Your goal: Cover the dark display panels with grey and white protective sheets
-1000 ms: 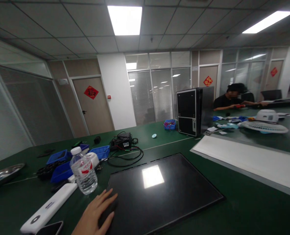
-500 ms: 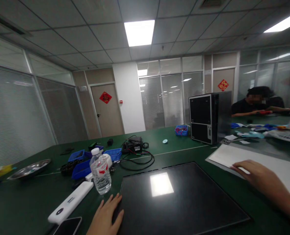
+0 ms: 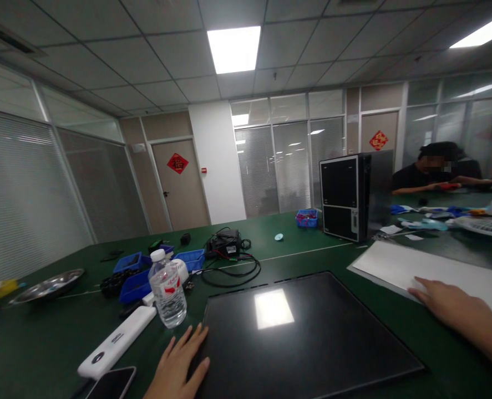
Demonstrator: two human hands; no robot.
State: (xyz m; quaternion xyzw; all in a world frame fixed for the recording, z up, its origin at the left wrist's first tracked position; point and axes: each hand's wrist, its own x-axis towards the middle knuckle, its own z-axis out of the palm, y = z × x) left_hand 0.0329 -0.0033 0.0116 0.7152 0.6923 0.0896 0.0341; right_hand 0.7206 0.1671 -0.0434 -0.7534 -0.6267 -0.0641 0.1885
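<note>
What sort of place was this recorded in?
Probably an office used as a workroom: a flat black screen lies in the foreground, a computer tower stands beyond it, and blinds hang in the background.

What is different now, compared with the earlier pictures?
The right hand, out of view at first, came in over the near edge of the white board, then moved slightly right; whether it grips is unclear. The view turned left. Unchanged: left hand at the left edge of the screen, bottle, computer case.
</note>
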